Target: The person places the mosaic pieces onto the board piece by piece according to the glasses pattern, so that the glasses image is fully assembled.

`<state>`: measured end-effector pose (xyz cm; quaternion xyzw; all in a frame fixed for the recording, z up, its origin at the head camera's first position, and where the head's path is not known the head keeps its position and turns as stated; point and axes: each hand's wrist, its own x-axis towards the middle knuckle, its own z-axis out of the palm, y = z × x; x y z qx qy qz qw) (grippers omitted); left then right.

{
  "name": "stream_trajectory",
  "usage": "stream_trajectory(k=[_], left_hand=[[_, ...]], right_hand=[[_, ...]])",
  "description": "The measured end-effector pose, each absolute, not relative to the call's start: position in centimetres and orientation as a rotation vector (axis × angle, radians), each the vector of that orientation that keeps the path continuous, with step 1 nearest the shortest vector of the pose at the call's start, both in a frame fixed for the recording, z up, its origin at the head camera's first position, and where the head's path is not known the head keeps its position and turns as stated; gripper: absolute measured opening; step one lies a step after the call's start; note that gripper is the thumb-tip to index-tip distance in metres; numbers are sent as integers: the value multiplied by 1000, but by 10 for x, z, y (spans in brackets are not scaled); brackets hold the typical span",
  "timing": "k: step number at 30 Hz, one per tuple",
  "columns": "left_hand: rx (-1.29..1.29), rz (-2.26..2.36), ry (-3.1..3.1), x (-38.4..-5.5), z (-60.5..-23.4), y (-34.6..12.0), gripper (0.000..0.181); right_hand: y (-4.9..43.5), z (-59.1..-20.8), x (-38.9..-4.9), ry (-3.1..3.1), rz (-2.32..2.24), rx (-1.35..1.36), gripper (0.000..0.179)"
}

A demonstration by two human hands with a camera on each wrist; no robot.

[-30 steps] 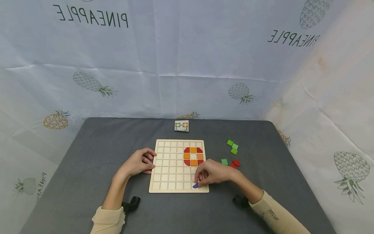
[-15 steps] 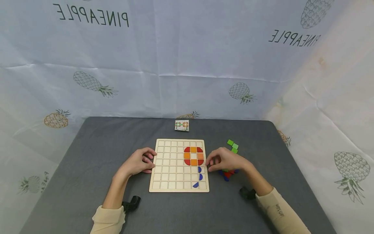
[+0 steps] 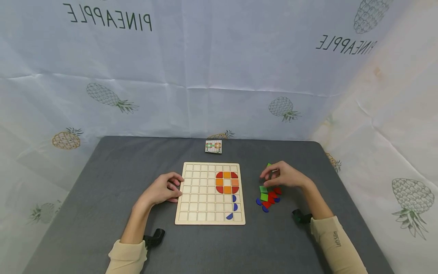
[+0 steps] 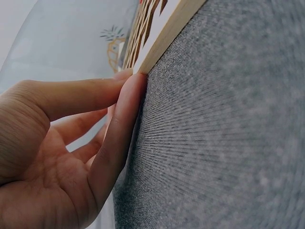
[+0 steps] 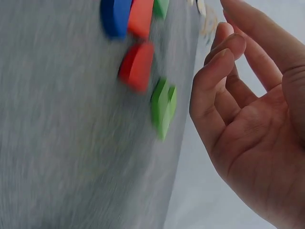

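Observation:
A light wooden board [image 3: 198, 213] with a square grid lies in the middle of the table. My left hand [image 3: 162, 190] rests at its left side, and the fingertips [image 4: 136, 78] touch the edge. On the right half, red and orange tiles [image 3: 227, 189] form a ring around one bare square. Below them sit blue half-round tiles [image 3: 235, 207]. Right of the board, my right hand [image 3: 284, 175] hovers with loosely bent fingers and nothing held, partly hiding some green tiles [image 5: 162, 107]. Nearer me lie loose green [image 3: 264, 197], red [image 3: 267, 204] and blue [image 3: 265, 209] pieces.
Behind the board stands a small card [image 3: 213, 146] with a coloured grid pattern. The grey tabletop [image 3: 205, 251] ends at a white pineapple-print cloth [image 3: 226, 64] at the back. Black wrist cameras [image 3: 155, 238] are worn on both arms.
My right hand has let go of a blue half-round tile on the board's lower right, then moved right and away over the green tiles. My left hand stays at the board's edge.

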<state>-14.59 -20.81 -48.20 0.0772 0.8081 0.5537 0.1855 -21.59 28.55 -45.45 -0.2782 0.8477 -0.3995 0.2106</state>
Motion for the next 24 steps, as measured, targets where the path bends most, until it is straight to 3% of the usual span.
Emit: stream_trajectory(k=[24], left_hand=[[239, 1574, 2272, -142, -480, -207, 44]], right_hand=[[341, -481, -236, 2384, -1146, -634, 39]])
